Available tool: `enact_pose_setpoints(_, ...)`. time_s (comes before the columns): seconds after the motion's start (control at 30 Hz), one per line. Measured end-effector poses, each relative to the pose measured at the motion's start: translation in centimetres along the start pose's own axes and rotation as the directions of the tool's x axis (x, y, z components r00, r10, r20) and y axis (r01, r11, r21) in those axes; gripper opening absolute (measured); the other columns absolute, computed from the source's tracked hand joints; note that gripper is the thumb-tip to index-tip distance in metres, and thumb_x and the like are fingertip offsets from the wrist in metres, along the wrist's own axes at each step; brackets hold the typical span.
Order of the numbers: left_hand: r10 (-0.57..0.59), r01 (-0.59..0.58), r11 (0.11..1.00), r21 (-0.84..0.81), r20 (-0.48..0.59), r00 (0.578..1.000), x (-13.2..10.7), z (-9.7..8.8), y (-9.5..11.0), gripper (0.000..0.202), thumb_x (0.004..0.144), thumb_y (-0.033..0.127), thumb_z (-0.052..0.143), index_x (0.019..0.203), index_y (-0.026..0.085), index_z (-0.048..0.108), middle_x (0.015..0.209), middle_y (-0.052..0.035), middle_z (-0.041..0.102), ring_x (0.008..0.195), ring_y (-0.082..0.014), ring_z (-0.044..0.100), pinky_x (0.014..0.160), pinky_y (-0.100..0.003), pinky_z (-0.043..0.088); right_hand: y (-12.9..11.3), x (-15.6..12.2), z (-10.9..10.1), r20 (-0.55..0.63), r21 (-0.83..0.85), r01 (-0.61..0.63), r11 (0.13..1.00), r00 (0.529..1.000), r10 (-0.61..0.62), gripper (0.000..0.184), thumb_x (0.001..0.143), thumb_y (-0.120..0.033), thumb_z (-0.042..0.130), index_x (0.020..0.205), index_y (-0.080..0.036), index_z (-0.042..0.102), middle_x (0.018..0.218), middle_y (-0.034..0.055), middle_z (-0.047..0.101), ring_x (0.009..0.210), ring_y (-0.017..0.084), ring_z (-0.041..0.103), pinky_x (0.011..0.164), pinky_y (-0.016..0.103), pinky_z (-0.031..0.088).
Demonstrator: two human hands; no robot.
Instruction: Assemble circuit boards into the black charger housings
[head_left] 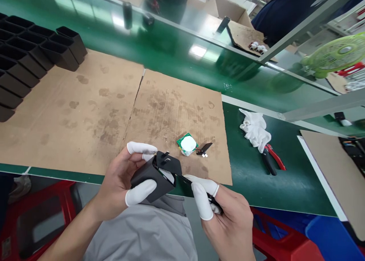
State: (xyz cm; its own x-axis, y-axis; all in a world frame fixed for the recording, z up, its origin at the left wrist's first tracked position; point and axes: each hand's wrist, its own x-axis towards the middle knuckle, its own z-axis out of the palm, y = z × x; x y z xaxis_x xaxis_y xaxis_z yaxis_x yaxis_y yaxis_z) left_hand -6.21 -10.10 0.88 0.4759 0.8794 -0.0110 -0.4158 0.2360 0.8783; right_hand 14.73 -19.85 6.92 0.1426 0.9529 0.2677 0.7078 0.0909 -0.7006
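My left hand (118,185), with white finger cots on its fingertips, is wrapped round a black box-shaped housing (161,188). The housing is tilted, and a black end piece (169,164) sits askew at its open end, with something white showing inside. White cots also cover the thumb and forefinger of my right hand (228,211), which pinch a slim black tool (186,180). Its far end meets the edge of the end piece; my fingers hide much of the rest. Beyond the housing lies a green circuit board (188,144) with a white disc, wired to a small black part (204,150).
Stained cardboard sheets (105,97) cover the green bench. Rows of black open housings (28,51) stand at the far left. To the right lie a white cloth (254,128) and red-and-black-handled pliers (272,160). A metal rail (182,29) runs along the back, near a green fan (339,53).
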Motion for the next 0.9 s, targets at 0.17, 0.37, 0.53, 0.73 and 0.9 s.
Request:
enact_pose_setpoints(0.17, 0.011, -0.011, 1.0, -0.017, 0.007, 1.0, -0.02, -0.04, -0.1, 0.04, 0.093, 0.027, 0.093, 0.128, 0.029, 0.075, 0.111, -0.006, 0.088, 0.096, -0.0225, 0.085, 0.082, -0.027, 0.067, -0.19, 0.01, -0.23, -0.002, -0.008, -0.014, 1.0, 1.0, 0.014, 0.021, 0.105, -0.013, 0.068, 0.096, -0.023, 0.084, 0.062, -0.0052, 0.053, 0.053, 0.011, 0.039, 0.047, 0.026, 0.029)
enact_pose_setpoints(0.37, 0.015, -0.015, 1.0, 0.003, -0.001, 1.0, 0.0, -0.12, -0.18, 0.041, 0.091, 0.028, 0.094, 0.127, 0.027, 0.074, 0.109, -0.0069, 0.087, 0.097, -0.0246, 0.085, 0.082, -0.029, 0.067, -0.07, -0.13, -0.32, -0.007, -0.011, -0.016, 1.0, 1.0, 0.016, 0.02, 0.104, -0.013, 0.069, 0.098, -0.023, 0.085, 0.06, -0.0059, 0.055, 0.05, 0.01, 0.036, 0.045, 0.025, 0.029)
enact_pose_setpoints(0.53, 0.005, -0.005, 1.0, -0.016, 0.007, 1.0, -0.03, -0.04, -0.05, 0.04, 0.093, 0.026, 0.093, 0.128, 0.027, 0.074, 0.113, -0.0076, 0.087, 0.098, -0.0238, 0.086, 0.082, -0.027, 0.067, 0.06, -0.17, -0.17, 0.02, 0.019, -0.026, 0.999, 0.999, 0.025, 0.021, 0.105, -0.012, 0.068, 0.1, -0.023, 0.085, 0.067, -0.0037, 0.064, 0.056, 0.011, 0.047, 0.047, 0.026, 0.029)
enact_pose_setpoints(0.73, 0.004, -0.004, 1.0, 0.008, -0.006, 1.0, -0.1, -0.06, -0.03, 0.041, 0.092, 0.029, 0.094, 0.127, 0.027, 0.073, 0.112, -0.0081, 0.088, 0.1, -0.0272, 0.087, 0.083, -0.031, 0.069, 0.13, 0.0, -0.02, 0.014, 0.021, -0.012, 1.0, 1.0, 0.012, 0.023, 0.107, -0.012, 0.066, 0.094, -0.022, 0.081, 0.066, -0.0043, 0.059, 0.056, 0.011, 0.043, 0.049, 0.026, 0.028)
enact_pose_setpoints(0.9, 0.002, -0.002, 1.0, -0.009, 0.008, 1.0, -0.03, -0.08, 0.0, 0.038, 0.093, 0.028, 0.093, 0.127, 0.029, 0.076, 0.113, -0.0063, 0.088, 0.098, -0.0243, 0.087, 0.083, -0.027, 0.068, 0.31, 0.08, 0.09, 0.021, 0.038, -0.027, 0.999, 0.999, 0.026, 0.027, 0.107, -0.013, 0.065, 0.081, -0.021, 0.073, 0.065, -0.0058, 0.046, 0.058, 0.011, 0.034, 0.05, 0.026, 0.028)
